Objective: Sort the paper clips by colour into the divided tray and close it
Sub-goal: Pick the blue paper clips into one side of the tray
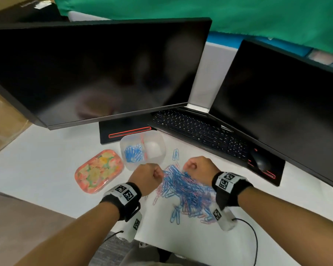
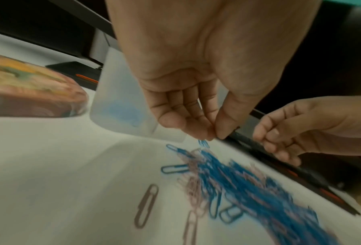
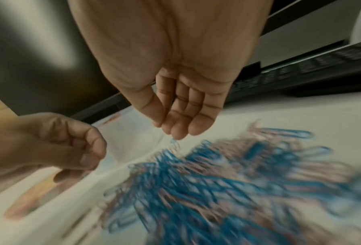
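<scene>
Paper clips (image 1: 183, 189), blue and pink all mixed up, are lying in a big pile on the white counter (image 1: 46, 160), right between the two hands. The divided tray (image 1: 142, 148) is sitting at 11 o'clock from the pile, just beside it. Its left part is holding blue clips. Its right part is looking bare, though that side is hazy. The flowery lid (image 1: 99, 170) is lying at 9 o'clock from the pile, touching nothing.

The left hand (image 1: 147, 176) is pinching a blue clip (image 2: 203, 143) with thumb and finger at the pile's edge. The right hand (image 1: 198, 167) is curling its fingers and seems to be pinching a small pale clip (image 3: 174, 143) at the fingertips, but that picture is blurry, so this is a guess.

What could be going wrong: clips hook onto each other, so a pink one may be riding along with a blue one and dropping into the wrong part. A wrist bumping the pile could be sliding clips off the counter's near edge. A clip resting on the tray's rim could be stopping the lid from closing.

Hard to see: both wrist pictures are smeared, so counting clips is not possible. The pile's bottom layer is hiding under the top clips. The red divider in the tray is faint.
</scene>
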{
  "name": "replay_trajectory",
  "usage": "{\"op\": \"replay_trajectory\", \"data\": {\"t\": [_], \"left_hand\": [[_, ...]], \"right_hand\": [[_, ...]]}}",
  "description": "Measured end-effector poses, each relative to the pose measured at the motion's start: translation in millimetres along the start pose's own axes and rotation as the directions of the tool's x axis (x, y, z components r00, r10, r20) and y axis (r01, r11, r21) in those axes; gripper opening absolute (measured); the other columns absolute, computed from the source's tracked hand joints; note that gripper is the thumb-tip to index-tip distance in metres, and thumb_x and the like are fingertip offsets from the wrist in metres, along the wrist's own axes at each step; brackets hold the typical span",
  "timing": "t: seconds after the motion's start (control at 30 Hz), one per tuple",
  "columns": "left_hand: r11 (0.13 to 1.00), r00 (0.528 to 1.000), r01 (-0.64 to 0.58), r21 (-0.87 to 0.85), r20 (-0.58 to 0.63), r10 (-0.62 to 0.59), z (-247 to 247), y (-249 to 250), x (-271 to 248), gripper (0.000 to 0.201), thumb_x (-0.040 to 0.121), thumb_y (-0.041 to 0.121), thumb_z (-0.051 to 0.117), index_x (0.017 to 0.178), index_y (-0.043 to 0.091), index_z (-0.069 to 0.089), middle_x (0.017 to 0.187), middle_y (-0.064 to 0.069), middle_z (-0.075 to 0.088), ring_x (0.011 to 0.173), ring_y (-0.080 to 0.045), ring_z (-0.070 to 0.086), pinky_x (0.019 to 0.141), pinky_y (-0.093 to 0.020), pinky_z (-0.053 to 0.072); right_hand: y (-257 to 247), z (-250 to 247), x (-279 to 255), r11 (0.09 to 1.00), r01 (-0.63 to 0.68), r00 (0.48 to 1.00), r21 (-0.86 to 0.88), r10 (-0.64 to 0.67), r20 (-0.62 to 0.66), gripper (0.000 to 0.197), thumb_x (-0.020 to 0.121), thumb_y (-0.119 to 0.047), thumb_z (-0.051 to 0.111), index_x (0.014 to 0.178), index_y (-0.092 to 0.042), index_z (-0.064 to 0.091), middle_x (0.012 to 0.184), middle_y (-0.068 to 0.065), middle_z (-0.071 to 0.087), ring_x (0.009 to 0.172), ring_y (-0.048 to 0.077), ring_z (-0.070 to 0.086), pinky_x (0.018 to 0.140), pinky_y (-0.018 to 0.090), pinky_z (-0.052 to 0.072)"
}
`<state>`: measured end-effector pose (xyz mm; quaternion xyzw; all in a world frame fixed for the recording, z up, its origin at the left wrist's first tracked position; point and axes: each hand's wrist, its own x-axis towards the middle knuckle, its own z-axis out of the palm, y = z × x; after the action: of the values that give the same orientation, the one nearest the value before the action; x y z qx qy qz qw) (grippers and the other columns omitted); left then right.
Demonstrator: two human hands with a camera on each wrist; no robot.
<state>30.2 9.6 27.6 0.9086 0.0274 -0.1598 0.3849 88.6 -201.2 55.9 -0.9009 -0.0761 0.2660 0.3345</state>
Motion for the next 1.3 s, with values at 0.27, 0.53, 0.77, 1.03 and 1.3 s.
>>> {"op": "replay_trajectory", "data": {"t": [0.27, 0.53, 0.77, 1.03, 1.3], "left_hand": [[0.971, 0.982, -0.057, 0.23, 0.189, 0.013, 40, 8, 0, 0.008, 0.081, 0.024, 0.058, 0.079, 0.027, 0.065, 0.089, 0.009, 0.068, 0.085, -0.013, 0.062, 0.078, -0.023, 0.05], [0.826, 0.92, -0.13, 0.548, 0.378, -0.106, 66, 15, -21, 0.03, 0.077, 0.041, 0.066, 0.084, 0.012, 0.068, 0.089, -0.005, 0.071, 0.084, -0.025, 0.066, 0.075, -0.033, 0.056], [0.833, 0.943, -0.152, 0.532, 0.332, -0.04, 59, 5, -20, 0.014, 0.079, 0.022, 0.054, 0.084, 0.015, 0.065, 0.092, -0.006, 0.068, 0.087, -0.028, 0.064, 0.072, -0.031, 0.052], [0.983, 0.982, -0.056, 0.175, 0.186, 0.023, 40, -12, -16, 0.023, 0.077, 0.015, 0.063, 0.063, 0.028, 0.051, 0.067, 0.013, 0.056, 0.068, -0.009, 0.054, 0.068, -0.017, 0.044], [0.985, 0.989, 0.112, -0.134, 0.113, -0.098, 23, -21, -4, 0.031, 0.075, 0.001, 0.06, 0.091, 0.027, 0.063, 0.074, -0.001, 0.07, 0.06, -0.008, 0.059, 0.063, -0.022, 0.05]], "right_hand": [[59, 15, -44, 0.996, 0.033, 0.999, -0.086, -0.031, 0.023, 0.018, 0.084, -0.004, 0.053, 0.086, -0.011, 0.07, 0.069, -0.014, 0.055, 0.064, 0.003, 0.052, 0.07, 0.022, 0.047], [56, 56, -70, 0.909, 0.313, 0.943, -0.275, -0.263, 0.204, 0.018, 0.086, -0.021, 0.052, 0.097, -0.019, 0.067, 0.088, -0.006, 0.063, 0.08, 0.013, 0.053, 0.073, 0.02, 0.036], [61, 75, -77, 0.794, 0.465, 0.871, -0.392, -0.332, 0.362, 0.029, 0.09, -0.03, 0.046, 0.112, -0.027, 0.065, 0.116, 0.0, 0.059, 0.103, 0.024, 0.058, 0.089, 0.034, 0.05], [61, 85, -78, 0.819, 0.391, 0.917, -0.421, -0.307, 0.254, 0.02, 0.089, -0.028, 0.05, 0.095, -0.013, 0.063, 0.101, 0.007, 0.059, 0.093, 0.025, 0.056, 0.079, 0.031, 0.044], [55, 92, -71, 0.907, 0.327, 0.94, -0.264, -0.283, 0.191, 0.018, 0.085, -0.005, 0.046, 0.1, -0.013, 0.052, 0.099, 0.008, 0.061, 0.085, 0.023, 0.055, 0.076, 0.033, 0.048]]}}
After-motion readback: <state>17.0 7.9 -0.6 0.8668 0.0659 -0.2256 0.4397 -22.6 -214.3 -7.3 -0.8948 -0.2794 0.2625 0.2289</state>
